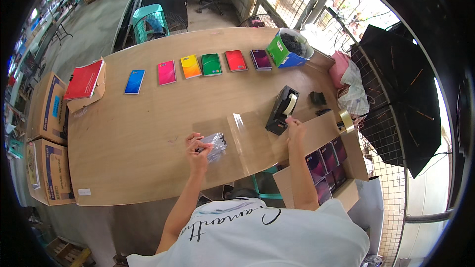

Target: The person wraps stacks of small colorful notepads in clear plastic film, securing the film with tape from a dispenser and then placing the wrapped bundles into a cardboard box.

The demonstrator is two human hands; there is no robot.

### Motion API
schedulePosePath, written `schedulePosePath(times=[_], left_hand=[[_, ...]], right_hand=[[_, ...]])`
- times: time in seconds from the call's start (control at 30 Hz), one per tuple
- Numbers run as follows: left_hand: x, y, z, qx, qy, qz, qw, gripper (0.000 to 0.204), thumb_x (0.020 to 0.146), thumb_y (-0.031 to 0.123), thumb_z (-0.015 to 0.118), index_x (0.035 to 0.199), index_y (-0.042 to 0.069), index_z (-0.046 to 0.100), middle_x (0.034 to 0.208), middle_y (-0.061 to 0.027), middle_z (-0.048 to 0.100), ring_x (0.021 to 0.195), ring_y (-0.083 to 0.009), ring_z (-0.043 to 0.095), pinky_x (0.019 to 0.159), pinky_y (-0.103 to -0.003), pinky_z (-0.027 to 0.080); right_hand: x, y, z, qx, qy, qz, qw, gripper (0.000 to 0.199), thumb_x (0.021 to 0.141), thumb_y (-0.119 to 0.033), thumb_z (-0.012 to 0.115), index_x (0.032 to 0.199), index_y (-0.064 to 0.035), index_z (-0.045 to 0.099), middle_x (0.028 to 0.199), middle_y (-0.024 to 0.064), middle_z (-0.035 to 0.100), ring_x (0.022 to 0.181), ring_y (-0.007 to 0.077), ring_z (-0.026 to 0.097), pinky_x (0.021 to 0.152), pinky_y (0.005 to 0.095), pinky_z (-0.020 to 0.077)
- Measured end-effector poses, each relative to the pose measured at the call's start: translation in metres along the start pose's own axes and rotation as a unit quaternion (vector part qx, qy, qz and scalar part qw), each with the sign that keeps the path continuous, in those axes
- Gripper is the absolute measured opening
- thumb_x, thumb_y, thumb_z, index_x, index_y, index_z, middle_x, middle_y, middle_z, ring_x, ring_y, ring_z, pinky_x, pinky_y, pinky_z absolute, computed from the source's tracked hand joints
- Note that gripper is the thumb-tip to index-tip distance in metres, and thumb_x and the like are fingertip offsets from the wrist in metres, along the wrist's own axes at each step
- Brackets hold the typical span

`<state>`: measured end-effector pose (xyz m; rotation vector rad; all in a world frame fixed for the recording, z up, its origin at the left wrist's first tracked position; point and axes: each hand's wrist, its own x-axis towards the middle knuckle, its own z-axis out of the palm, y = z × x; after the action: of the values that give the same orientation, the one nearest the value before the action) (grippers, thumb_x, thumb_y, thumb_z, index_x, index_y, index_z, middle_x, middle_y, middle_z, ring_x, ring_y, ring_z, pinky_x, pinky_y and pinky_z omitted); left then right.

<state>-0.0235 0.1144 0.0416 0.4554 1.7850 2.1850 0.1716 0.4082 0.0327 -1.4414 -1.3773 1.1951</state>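
My left hand (pixel 196 149) is closed on a clear plastic bag (pixel 216 149) that holds small black pieces, too small to make out. It is just above the near middle of the table. My right hand (pixel 295 129) reaches to the front of a black tape dispenser (pixel 283 110), its fingers pinched at the loose end of the tape roll (pixel 291 104). Whether a strip is between those fingertips is too small to see clearly. Between the two hands a clear plastic sheet (pixel 238 133) lies flat on the table and catches the light.
Blue (pixel 134 82), pink (pixel 166 72), yellow (pixel 190 66), green (pixel 211 64), red (pixel 235 61) and dark purple (pixel 261 60) notebooks line the table's far side. A black-filled bin (pixel 283 52) stands beyond them. An open carton (pixel 354 160) of purple notebooks is at right; cartons (pixel 52 170) stand left.
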Motion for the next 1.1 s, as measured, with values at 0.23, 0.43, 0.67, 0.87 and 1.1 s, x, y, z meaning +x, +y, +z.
schedulePosePath(times=[0.23, 0.43, 0.67, 0.87, 1.1], left_hand=[[-0.004, 0.009, -0.002, 0.022, -0.027, -0.005, 0.999, 0.019, 0.065, -0.008, 0.074, 0.065, 0.009, 0.065, 0.116, -0.0071, 0.048, 0.102, -0.0184, 0.052, 0.086, -0.032, 0.045], [-0.004, 0.002, 0.000, 0.008, -0.053, 0.021, 0.998, 0.020, 0.064, -0.009, 0.073, 0.065, 0.009, 0.064, 0.117, -0.0072, 0.047, 0.103, -0.0179, 0.052, 0.087, -0.032, 0.045], [-0.003, 0.004, -0.001, 0.017, -0.040, 0.035, 0.998, 0.022, 0.062, -0.012, 0.071, 0.061, 0.008, 0.062, 0.118, -0.0063, 0.047, 0.102, -0.0183, 0.053, 0.087, -0.032, 0.045], [0.004, -0.007, -0.001, 0.025, -0.060, 0.042, 0.997, 0.040, 0.062, -0.007, 0.073, 0.096, 0.010, 0.062, 0.118, -0.0092, 0.048, 0.101, -0.0196, 0.054, 0.088, -0.034, 0.045], [0.050, 0.051, -0.031, 0.242, -0.335, 0.091, 0.906, 0.097, 0.062, 0.008, 0.077, 0.145, 0.013, 0.029, 0.114, -0.0086, 0.053, 0.101, -0.0234, 0.054, 0.089, -0.038, 0.046]], right_hand=[[-0.044, 0.036, 0.032, 0.497, -0.031, 0.372, 0.783, 0.018, 0.088, -0.027, 0.067, 0.083, -0.0091, 0.065, 0.063, 0.0004, 0.058, 0.057, 0.0155, 0.057, 0.056, 0.0314, 0.0489], [-0.060, 0.083, 0.044, 0.400, -0.078, 0.340, 0.847, 0.017, 0.090, -0.021, 0.064, 0.084, -0.0057, 0.063, 0.061, -0.0003, 0.056, 0.049, 0.0116, 0.053, 0.048, 0.0283, 0.0462], [-0.196, -0.099, 0.077, 0.123, -0.331, 0.020, 0.935, 0.026, 0.088, -0.020, 0.068, 0.070, -0.0007, 0.066, 0.052, -0.0002, 0.052, 0.041, 0.0074, 0.044, 0.037, 0.0238, 0.0322], [-0.217, -0.034, 0.087, -0.014, -0.316, 0.069, 0.946, 0.031, 0.086, -0.023, 0.071, 0.067, 0.0003, 0.063, 0.049, -0.0010, 0.049, 0.042, 0.0053, 0.042, 0.038, 0.0219, 0.0285], [-0.213, 0.041, 0.117, -0.167, -0.255, -0.182, 0.935, 0.030, 0.083, -0.032, 0.074, 0.070, -0.0074, 0.063, 0.053, -0.0011, 0.051, 0.050, 0.0094, 0.045, 0.046, 0.0284, 0.0364]])
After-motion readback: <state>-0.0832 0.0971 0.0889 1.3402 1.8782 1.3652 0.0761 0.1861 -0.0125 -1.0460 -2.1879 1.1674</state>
